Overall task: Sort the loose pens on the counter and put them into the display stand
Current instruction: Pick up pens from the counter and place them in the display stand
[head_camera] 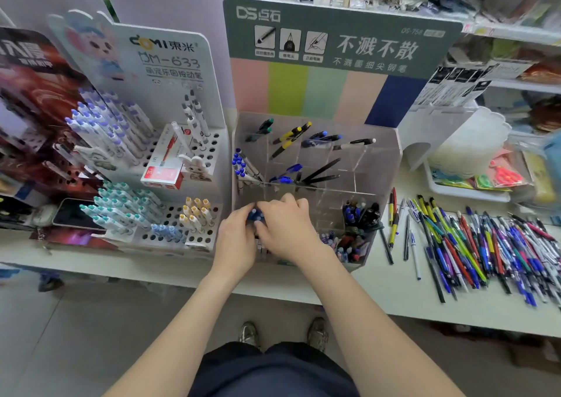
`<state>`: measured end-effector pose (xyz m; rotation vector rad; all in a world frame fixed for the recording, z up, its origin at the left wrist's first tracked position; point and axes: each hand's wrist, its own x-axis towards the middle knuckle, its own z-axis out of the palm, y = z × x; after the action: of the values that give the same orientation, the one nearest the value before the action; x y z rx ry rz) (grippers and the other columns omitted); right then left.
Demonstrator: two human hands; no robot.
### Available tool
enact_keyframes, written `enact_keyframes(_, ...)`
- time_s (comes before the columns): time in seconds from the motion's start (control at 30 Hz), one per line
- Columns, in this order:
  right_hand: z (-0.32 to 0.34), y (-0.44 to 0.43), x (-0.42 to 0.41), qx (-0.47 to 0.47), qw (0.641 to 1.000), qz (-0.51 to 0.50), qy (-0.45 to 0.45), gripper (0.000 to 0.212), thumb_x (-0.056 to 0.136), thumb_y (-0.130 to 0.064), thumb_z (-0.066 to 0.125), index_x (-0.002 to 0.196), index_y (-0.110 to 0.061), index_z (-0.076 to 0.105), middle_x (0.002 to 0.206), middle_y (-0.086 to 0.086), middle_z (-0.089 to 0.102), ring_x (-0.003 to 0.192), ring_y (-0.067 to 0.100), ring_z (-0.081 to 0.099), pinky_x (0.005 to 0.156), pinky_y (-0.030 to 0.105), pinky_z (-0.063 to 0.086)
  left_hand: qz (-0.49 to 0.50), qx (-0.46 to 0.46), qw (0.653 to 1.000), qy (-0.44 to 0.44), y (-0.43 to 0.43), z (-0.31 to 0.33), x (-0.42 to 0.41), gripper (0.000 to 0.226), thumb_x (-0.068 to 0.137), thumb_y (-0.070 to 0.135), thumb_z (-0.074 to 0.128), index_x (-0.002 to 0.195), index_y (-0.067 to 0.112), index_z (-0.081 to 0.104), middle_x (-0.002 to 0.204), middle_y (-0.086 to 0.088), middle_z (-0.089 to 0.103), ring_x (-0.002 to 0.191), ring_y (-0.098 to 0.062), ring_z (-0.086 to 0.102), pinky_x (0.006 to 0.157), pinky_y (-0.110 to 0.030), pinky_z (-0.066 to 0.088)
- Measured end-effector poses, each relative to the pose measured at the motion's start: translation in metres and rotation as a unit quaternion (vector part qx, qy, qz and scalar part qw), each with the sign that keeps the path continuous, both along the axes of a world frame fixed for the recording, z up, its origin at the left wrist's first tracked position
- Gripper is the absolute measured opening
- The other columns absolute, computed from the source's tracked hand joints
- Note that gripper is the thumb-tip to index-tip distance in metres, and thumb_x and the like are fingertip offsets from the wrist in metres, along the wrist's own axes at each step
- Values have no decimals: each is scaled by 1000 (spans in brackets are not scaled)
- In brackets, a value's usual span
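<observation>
At the front-left compartments of the clear display stand (385,153), both hands meet over a small bunch of blue-capped pens (254,215). Left hand (236,238) curls around the bunch from the nine o'clock side, fingers closed on it; right hand (288,229) covers it from three o'clock, fingertips pinched on the same pens — the lower ends are hidden behind the hands, so which compartment they stand in cannot be told.

Elsewhere in the stand, a few pens already lie sorted: blue-capped ones at the left wall, green, yellow-and-black, blue and black ones in the rear cells toward twelve o'clock, and a packed cluster of dark and blue pens in the front-right cells at three o'clock from the hands.

Farther out at three o'clock, well apart from the stand, the loose pens (473,245) lie in a wide heap on the pale counter (379,290) — blue, red, yellow, green and black mixed, with a few stragglers lying singly between heap and stand.

At nine o'clock stands a white perforated pen rack (212,160) holding purple, teal and yellow pens, with a red box (165,169) lying on it.
</observation>
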<state>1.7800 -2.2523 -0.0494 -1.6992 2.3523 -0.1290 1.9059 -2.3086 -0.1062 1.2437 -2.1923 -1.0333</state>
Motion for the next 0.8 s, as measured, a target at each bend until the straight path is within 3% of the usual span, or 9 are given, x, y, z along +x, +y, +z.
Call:
enact_keyframes(0.1,-5,-5,1,-39,997,-67,18,24,108,-32,52,127,-22,63,114,0,74,114,31,59,93,47,38,-5,-2,1000,4,-2,1,6,46,105,-1,49,147,13,61,140,-4,67,129,-20,61,109,-26,42)
enact_keyframes(0.2,-9,-8,3,-48,997,-57,-8,27,109,-27,49,132,-22,62,117,1,75,113,29,60,96,46,41,-32,-5,999,35,-3,7,10,39,109,5,49,144,16,63,135,2,69,122,-10,62,104,-21,45)
enact_keyframes(0.3,-6,-2,0,-61,995,-42,-72,39,110,-32,48,147,-23,54,125,2,73,120,30,57,102,49,41,-47,-34,997,55,-8,11,12,33,109,9,51,137,16,67,129,3,70,117,-9,63,102,-29,52)
enact_keyframes(0.4,1,14,-7,-147,982,-74,-91,35,109,-29,50,141,-23,62,122,-4,74,114,22,61,103,48,46,-36,-60,995,67,-8,21,8,26,106,10,57,127,19,69,118,7,68,108,-8,65,96,-31,56)
enact_keyframes(0.47,7,31,-11,-229,958,-109,-133,28,107,-24,53,129,-22,70,110,-6,76,100,15,66,93,41,53,-31,-61,995,78,-3,34,-2,21,103,12,58,117,22,70,106,12,69,96,-5,66,86,-32,58)
enact_keyframes(0.53,13,52,-19,-285,920,-167,-211,20,106,-20,56,116,-21,73,88,-9,74,76,8,66,73,27,54,-64,-27,995,73,8,50,-18,17,103,16,58,109,26,70,89,14,71,80,-5,66,74,-26,54)
enact_keyframes(0.6,19,75,-32,-318,876,-241,-269,19,104,-18,55,100,-22,73,72,-5,71,62,11,65,60,27,51,-129,30,990,40,24,65,-40,16,104,18,58,104,29,70,78,12,69,71,-5,65,66,-19,50)
enact_keyframes(0.73,12,121,-70,-343,778,-412,-327,23,99,-10,53,91,-20,73,68,1,74,61,19,70,66,40,60,-226,88,969,-41,70,69,-87,20,98,21,57,96,35,72,78,13,71,71,-3,63,69,-29,53)
enact_keyframes(0.8,3,145,-95,-295,774,-464,-314,20,98,-14,55,97,-20,75,77,0,76,73,18,73,74,41,62,-247,109,960,-68,94,68,-108,21,97,22,55,100,33,73,84,13,70,77,-7,64,72,-30,51)
